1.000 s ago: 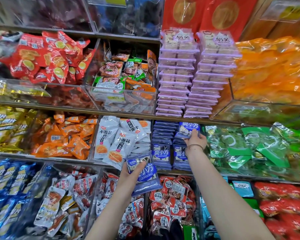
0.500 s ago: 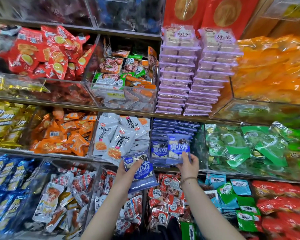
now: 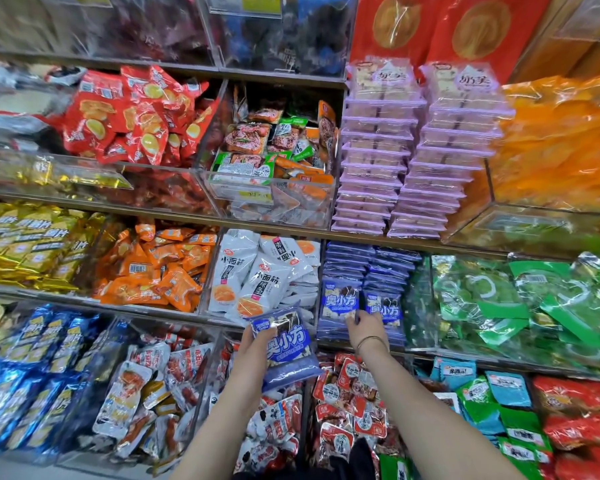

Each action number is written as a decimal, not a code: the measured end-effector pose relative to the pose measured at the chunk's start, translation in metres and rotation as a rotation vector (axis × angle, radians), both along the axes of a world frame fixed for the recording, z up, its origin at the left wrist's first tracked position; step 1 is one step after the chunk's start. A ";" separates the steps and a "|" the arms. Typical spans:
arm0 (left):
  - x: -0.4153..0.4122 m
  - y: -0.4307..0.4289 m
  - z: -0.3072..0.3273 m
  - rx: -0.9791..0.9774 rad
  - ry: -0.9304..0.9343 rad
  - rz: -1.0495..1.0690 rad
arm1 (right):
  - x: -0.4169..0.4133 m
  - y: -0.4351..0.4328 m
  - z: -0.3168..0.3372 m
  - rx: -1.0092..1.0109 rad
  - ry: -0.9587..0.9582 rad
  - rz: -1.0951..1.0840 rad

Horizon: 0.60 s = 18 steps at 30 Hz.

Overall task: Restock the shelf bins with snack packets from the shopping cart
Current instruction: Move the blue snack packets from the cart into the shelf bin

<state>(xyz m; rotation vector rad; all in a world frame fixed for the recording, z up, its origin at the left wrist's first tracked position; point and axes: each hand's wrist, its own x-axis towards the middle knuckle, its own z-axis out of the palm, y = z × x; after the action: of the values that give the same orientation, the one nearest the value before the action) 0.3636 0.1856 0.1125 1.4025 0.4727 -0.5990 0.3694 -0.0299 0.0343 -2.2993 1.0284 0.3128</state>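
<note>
While the shelving point(image 3: 274, 227) fills your view, its middle tier holds the bin point(image 3: 333, 332) of blue snack packets point(image 3: 388, 268), which lie stacked flat at the back, hemmed by white packets point(image 3: 257, 278) on the left, green packets point(image 3: 499, 299) on the right and lilac tray stacks point(image 3: 378, 150) above. Two upright blue packets point(image 3: 340, 301) stand across the bin's front, screening the stacks behind. Your left hand point(image 3: 255, 341) grips a small held stack point(image 3: 288, 344) of the same packets just below the white ones, outside the bin. Your right hand point(image 3: 366, 329) touches the upright pair's lower edges, and whether its fingers pinch one cannot be told.
</note>
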 end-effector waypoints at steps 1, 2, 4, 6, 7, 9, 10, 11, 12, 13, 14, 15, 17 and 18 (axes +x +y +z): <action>0.000 -0.001 0.000 -0.005 0.007 0.002 | -0.002 -0.001 0.003 -0.050 0.034 0.051; 0.000 -0.001 -0.001 -0.012 0.019 0.003 | -0.004 -0.002 0.008 -0.070 0.046 0.076; -0.002 -0.001 -0.001 -0.045 0.043 0.013 | -0.009 -0.003 0.019 -0.078 0.021 0.106; -0.002 -0.004 -0.002 -0.086 0.063 0.026 | -0.019 -0.001 0.033 0.008 -0.074 0.140; -0.003 -0.006 -0.005 -0.102 0.069 0.021 | -0.026 0.002 0.040 0.116 -0.149 0.167; -0.003 -0.013 -0.007 -0.128 0.080 0.003 | -0.049 0.012 0.058 0.384 -0.230 0.259; -0.003 -0.018 -0.007 -0.151 0.077 0.003 | -0.062 0.019 0.066 0.508 -0.237 0.295; -0.004 -0.023 -0.005 -0.167 0.069 -0.004 | -0.073 0.025 0.071 0.624 -0.241 0.301; -0.004 -0.029 -0.003 -0.162 0.059 -0.019 | -0.082 0.029 0.071 0.745 -0.264 0.265; -0.006 -0.035 -0.003 -0.134 0.042 -0.052 | -0.090 0.032 0.069 0.835 -0.292 0.198; -0.006 -0.040 -0.002 -0.083 0.008 -0.108 | -0.096 0.033 0.068 0.908 -0.333 0.118; -0.006 -0.044 -0.002 0.006 -0.063 -0.197 | -0.102 0.032 0.066 0.972 -0.367 0.025; -0.003 -0.047 0.000 0.192 -0.307 -0.390 | -0.108 0.025 0.064 1.113 -0.430 -0.186; 0.001 -0.049 0.001 0.264 -0.433 -0.437 | -0.110 0.021 0.063 1.161 -0.462 -0.268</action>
<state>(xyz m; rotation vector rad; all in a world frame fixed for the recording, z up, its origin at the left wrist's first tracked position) 0.3647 0.1366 0.1131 1.8514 -0.1134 -0.5701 0.2591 -0.0089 0.0977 -1.0930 0.6226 0.1721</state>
